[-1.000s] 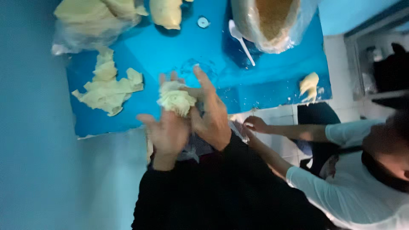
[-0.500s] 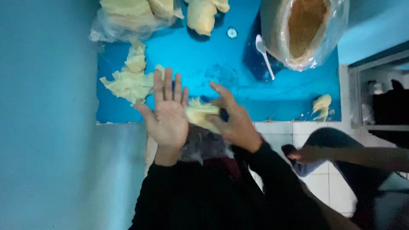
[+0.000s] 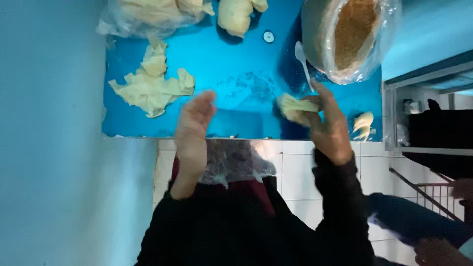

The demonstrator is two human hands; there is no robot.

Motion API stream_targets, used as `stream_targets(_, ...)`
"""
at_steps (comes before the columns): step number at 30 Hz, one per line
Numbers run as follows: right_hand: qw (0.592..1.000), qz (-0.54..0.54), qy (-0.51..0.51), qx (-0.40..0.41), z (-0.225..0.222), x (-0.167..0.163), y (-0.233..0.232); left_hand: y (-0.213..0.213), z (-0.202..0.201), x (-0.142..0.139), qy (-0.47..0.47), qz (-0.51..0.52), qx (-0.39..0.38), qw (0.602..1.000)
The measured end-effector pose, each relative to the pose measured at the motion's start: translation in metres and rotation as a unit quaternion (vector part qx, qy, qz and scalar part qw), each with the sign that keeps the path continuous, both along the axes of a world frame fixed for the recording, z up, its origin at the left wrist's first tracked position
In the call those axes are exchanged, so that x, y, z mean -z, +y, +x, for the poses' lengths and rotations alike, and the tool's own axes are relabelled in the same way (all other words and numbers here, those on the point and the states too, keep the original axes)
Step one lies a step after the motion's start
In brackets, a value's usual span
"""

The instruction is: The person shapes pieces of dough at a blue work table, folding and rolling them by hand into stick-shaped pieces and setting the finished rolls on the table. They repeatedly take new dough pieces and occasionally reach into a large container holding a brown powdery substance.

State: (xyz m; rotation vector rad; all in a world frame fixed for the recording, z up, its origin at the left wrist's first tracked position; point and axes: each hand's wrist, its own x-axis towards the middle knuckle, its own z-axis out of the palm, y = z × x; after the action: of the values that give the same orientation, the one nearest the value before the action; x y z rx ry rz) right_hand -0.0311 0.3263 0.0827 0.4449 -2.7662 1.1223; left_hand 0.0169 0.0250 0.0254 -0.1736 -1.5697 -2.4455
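My right hand [image 3: 329, 127] holds a flattened piece of pale dough [image 3: 294, 108] just above the front right part of the blue table [image 3: 236, 83]. My left hand [image 3: 193, 129] hovers with fingers apart and nothing in it, over the table's front edge, a hand's width left of the dough. Both arms are in black sleeves.
Torn sheets of pale dough [image 3: 152, 84] lie at the left. A bagged dough mass [image 3: 148, 12] and a dough lump [image 3: 237, 15] sit at the back. A plastic-lined bowl of brown crumbs [image 3: 352, 34] with a white spoon [image 3: 302, 58] stands back right. Another person's legs and hand [image 3: 438, 251] show at lower right.
My hands, pressed together around the dough before, have parted. The right hand carried the dough to the right; the left hand came away with nothing in it.
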Motion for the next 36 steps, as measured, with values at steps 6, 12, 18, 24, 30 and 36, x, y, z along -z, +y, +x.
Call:
stream_targets(6,0.986,0.136,0.092,-0.043,-0.007,-0.016,-0.002,0.023,0.002,0.007,0.174,-0.542,0.032,0.821)
stream_targets(12,0.994,-0.067,0.029,-0.08,-0.01,-0.015,-0.029,-0.014,-0.025,0.006,0.183,-0.579,0.011,0.794)
stream_targets(18,0.854,-0.469,-0.115,-0.193,-0.032,-0.015,-0.094,0.019,-0.037,0.011,-0.047,-0.056,-0.122,0.99)
stream_targets(24,0.975,-0.093,0.194,-0.055,-0.024,0.013,-0.109,0.058,-0.054,0.03,-0.123,0.236,0.011,0.964)
stream_targets(30,0.984,-0.153,0.081,-0.035,-0.019,0.029,-0.11,0.071,-0.055,0.032,-0.112,0.211,-0.026,0.971)
stream_targets(36,0.946,-0.311,-0.078,-0.046,-0.029,0.029,-0.099,0.073,-0.054,0.031,-0.101,0.177,-0.038,0.978)
